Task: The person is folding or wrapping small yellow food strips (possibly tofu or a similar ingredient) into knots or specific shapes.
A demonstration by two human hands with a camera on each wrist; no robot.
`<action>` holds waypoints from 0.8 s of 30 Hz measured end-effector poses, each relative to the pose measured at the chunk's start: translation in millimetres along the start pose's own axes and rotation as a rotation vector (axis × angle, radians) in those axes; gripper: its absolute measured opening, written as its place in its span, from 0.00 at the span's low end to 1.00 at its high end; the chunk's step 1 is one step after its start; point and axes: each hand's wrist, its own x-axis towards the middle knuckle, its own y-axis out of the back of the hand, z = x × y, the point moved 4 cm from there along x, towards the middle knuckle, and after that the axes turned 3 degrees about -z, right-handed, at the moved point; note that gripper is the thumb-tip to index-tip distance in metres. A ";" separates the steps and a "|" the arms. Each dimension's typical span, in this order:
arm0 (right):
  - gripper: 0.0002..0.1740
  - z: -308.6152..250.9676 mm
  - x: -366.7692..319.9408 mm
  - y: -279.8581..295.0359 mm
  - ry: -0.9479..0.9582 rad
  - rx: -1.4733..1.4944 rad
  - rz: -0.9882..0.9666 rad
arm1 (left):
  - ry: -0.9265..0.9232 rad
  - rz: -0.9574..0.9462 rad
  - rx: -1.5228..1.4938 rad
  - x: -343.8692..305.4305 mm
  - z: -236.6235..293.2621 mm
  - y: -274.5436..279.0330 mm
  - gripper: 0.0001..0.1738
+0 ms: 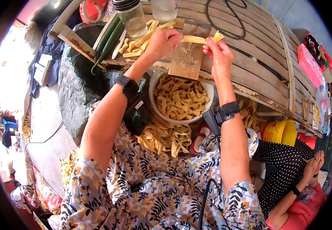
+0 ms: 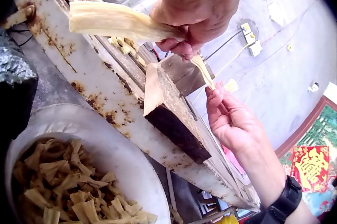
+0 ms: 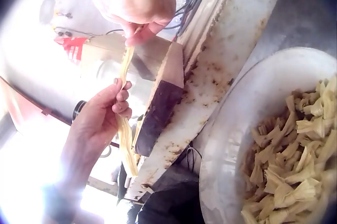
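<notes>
A pale yellow fibrous strip point(image 1: 194, 39) is stretched between both hands above a wooden block point(image 1: 185, 63) at the bench edge. My left hand point(image 1: 163, 44) pinches it between thumb and fingers. In the left wrist view, a broad flat length of the strip point(image 2: 113, 22) sticks out past that hand. My right hand point(image 1: 220, 57) pinches the strip farther right, where a short folded end point(image 1: 218, 37) shows above the fingertips. Below the block stands a white bucket point(image 1: 153, 92) holding many short, folded yellow pieces point(image 1: 181, 100).
More yellow strips point(image 1: 135, 49) lie on the slatted bench point(image 1: 258, 69), beside dark green cucumbers point(image 1: 110, 38) and a lidded glass jar point(image 1: 130, 21). A black cable point(image 1: 242, 28) loops across the slats. Long strips point(image 1: 166, 138) pile below the bucket. Another person point(image 1: 300, 203) sits at right.
</notes>
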 end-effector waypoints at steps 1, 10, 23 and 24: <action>0.09 0.8 0.6 0.4 0.002 0.004 0.005 | -0.005 0.012 0.010 -0.1 0.6 -0.1 0.11; 0.08 14.0 6.3 -0.7 -0.011 -0.045 0.018 | -0.061 0.045 0.222 5.5 -13.9 -2.3 0.09; 0.14 -10.0 -47.7 5.9 -0.212 -0.234 -0.277 | 0.216 -0.242 -0.458 -55.4 4.5 9.2 0.14; 0.15 -9.6 -53.2 7.1 -0.228 -0.266 -0.316 | 0.201 -0.260 -0.451 -58.4 4.6 9.6 0.14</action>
